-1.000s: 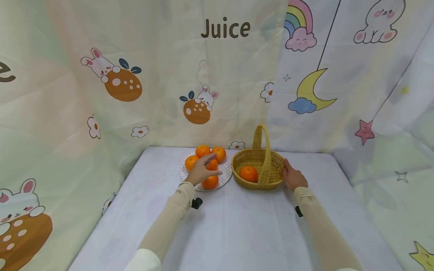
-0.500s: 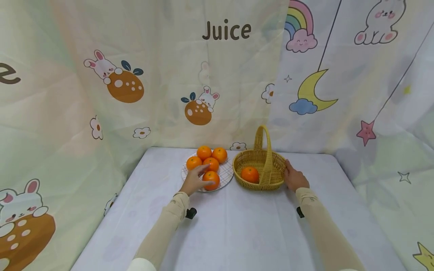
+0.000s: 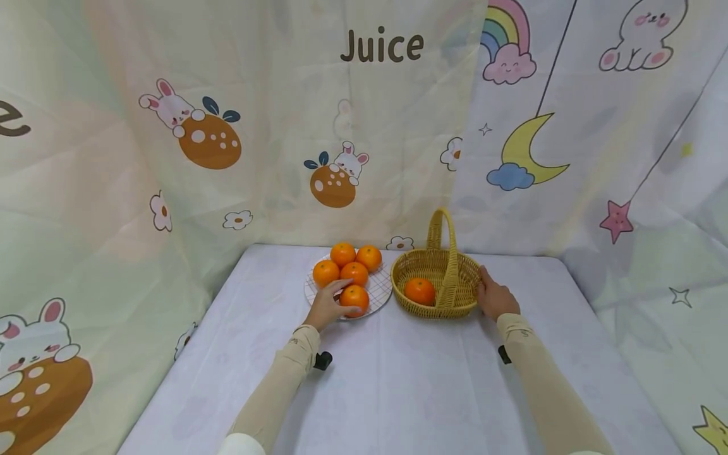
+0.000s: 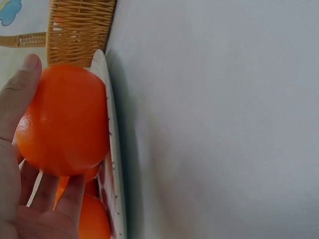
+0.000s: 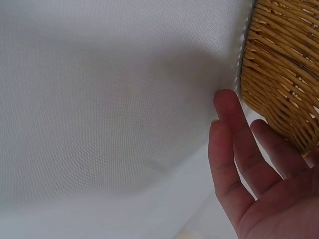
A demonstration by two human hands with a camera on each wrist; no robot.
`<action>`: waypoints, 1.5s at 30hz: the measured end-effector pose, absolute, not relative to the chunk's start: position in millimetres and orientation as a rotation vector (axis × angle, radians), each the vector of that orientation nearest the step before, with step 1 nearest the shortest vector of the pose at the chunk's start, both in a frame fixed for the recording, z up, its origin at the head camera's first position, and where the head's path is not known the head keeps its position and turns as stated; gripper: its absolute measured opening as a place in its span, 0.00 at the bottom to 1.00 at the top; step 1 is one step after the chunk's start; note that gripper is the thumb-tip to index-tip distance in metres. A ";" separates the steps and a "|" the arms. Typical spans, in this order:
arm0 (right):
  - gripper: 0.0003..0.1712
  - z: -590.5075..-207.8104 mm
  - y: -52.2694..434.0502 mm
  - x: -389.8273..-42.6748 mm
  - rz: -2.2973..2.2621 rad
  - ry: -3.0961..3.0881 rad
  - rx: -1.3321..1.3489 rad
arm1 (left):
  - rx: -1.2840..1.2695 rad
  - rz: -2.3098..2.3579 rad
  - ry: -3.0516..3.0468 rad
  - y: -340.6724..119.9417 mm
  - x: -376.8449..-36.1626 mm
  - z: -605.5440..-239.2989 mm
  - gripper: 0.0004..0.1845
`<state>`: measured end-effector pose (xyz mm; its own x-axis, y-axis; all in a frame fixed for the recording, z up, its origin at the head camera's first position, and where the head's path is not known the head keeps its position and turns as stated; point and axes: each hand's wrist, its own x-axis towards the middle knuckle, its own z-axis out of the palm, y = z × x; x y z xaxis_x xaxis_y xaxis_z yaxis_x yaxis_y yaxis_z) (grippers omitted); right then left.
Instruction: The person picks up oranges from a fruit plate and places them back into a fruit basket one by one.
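Observation:
My left hand point(image 3: 328, 305) curls round the front orange point(image 3: 355, 300) on the white checked plate point(image 3: 377, 294). In the left wrist view, the thumb lies along one side of this glossy orange point(image 4: 65, 122) and the fingers reach behind its other side. Several more oranges sit farther back on the plate. My right hand point(image 3: 497, 298) rests at the right side of the yellow wicker basket point(image 3: 409, 311), fingers loosely extended beside its woven wall point(image 5: 286, 64) in the right wrist view; the thumb is hidden there. One orange point(image 3: 419, 291) lies inside the basket.
A tall handle point(image 3: 451, 272) arches over the basket, which stands close to the plate's right edge. White cloth point(image 3: 364, 385) covers the table. Printed fabric curtains point(image 3: 273, 126) hang behind and at both sides.
My left hand has come down and back from above the middle orange to the front orange, and its fingers have closed round it. My right hand has stayed at the basket.

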<state>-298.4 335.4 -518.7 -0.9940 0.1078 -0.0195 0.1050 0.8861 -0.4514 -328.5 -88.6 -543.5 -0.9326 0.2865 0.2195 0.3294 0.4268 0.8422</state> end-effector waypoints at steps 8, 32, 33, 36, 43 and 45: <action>0.33 -518.2 336.6 -299.4 0.738 -3.051 -0.183 | -0.558 -1.518 -2.620 -88.1 -328.4 -550.5 0.40; 0.33 -520.9 336.0 -299.8 0.732 -3.043 -0.187 | -0.469 -1.543 -2.637 -87.6 -327.3 -549.6 0.40; 0.33 -521.0 336.0 -299.8 0.732 -3.044 -0.194 | -0.458 -1.561 -2.635 -87.5 -327.2 -547.7 0.40; 0.33 -520.8 336.4 -299.9 0.737 -3.041 -0.194 | -0.438 -1.611 -2.612 -87.7 -328.7 -540.5 0.40; 0.33 -519.7 335.5 -299.8 0.737 -3.053 -0.204 | -0.395 -1.618 -2.568 -86.3 -335.9 -521.2 0.40; 0.33 -519.4 335.0 -300.1 0.731 -3.060 -0.211 | -0.401 -1.619 -2.559 -83.5 -339.0 -515.4 0.40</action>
<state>-300.1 335.0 -519.4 -0.9910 0.1273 -0.0424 0.1327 0.8837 -0.4489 -339.0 -83.5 -515.4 -0.9618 0.1739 0.2115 0.2656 0.4047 0.8750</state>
